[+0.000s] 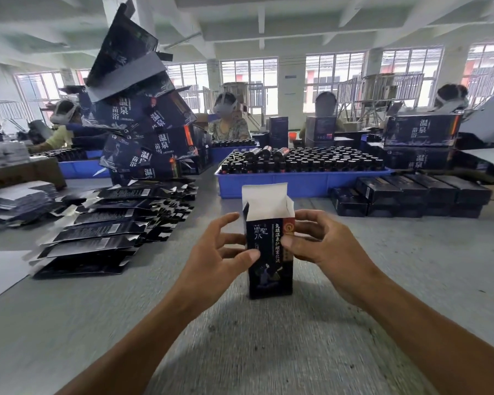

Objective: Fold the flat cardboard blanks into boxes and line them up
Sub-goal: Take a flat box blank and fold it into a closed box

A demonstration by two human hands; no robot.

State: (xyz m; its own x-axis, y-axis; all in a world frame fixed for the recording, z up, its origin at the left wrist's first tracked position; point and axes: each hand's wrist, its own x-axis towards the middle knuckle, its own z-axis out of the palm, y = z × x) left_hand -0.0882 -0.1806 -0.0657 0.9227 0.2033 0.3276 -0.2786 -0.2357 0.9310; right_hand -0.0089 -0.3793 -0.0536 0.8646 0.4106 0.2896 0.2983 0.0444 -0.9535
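A worker's left hand [226, 246] and right hand [317, 240] pinched a folded box [270, 252] upright on the grey table [411, 280], top flap raised, likely steadying it beside stacked flat blanks [97, 232]

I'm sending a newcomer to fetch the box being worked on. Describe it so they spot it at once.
On the grey table, in front of the blue plastic crate of dark bottles, stands one tall dark-blue cardboard box. The left hand and right hand hold it. Unlike the flat blanks nearby, it is upright with white top flaps open.
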